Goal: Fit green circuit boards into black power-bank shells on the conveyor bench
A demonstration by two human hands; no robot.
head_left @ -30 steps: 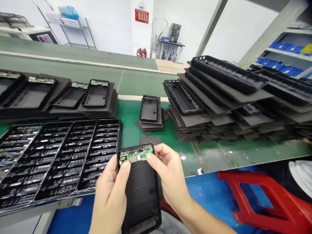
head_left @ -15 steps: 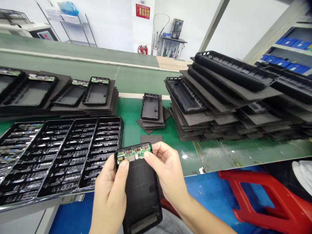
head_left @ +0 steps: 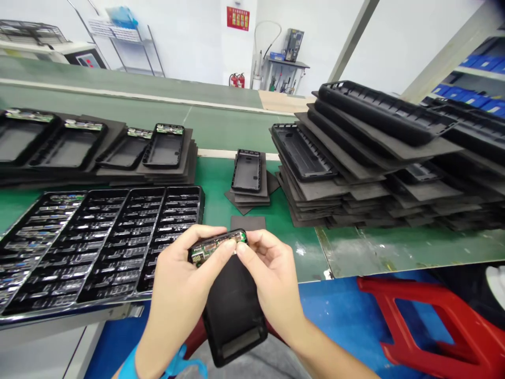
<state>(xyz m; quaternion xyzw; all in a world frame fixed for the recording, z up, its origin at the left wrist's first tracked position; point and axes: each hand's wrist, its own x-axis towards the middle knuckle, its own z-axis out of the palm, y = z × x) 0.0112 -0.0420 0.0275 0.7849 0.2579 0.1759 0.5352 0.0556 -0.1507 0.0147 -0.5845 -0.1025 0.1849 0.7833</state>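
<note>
1. Left hand (head_left: pixel 185 276) has shifted since a second ago: its thumb now reaches across the green circuit board (head_left: pixel 209 247), its tip beside the right thumb. The black case (head_left: pixel 234 310) is tipped differently, and a blue band (head_left: pixel 177 363) has come into view at the left wrist.
2. Bench front edge runs just beyond the case's middle; the lower end hangs on the person's side of it, above grey cloth (head_left: pixel 252 363). Ahead of the fingers, a strip of green bench (head_left: pixel 215 176) shows between a black compartment tray (head_left: pixel 201 202) on the left and tall stacked cases with dark sheets (head_left: pixel 366 126) on the right.
3. Between both hands sits the case, circuit board at its far end. The left hand grips the far left corner, fingers bent over the edge. The right hand (head_left: pixel 274 279) pinches the far right corner, thumb on the board's end, fingers curled behind.
4. Just past the hands lies a dark flat sheet (head_left: pixel 248 222); behind it, one case on a small pile (head_left: pixel 246 171).
5. Farther left, board-fitted cases (head_left: pixel 163 150) rest on sheets. At lower right, a red stool (head_left: pixel 434 326) stands on blue floor (head_left: pixel 323 316).
</note>
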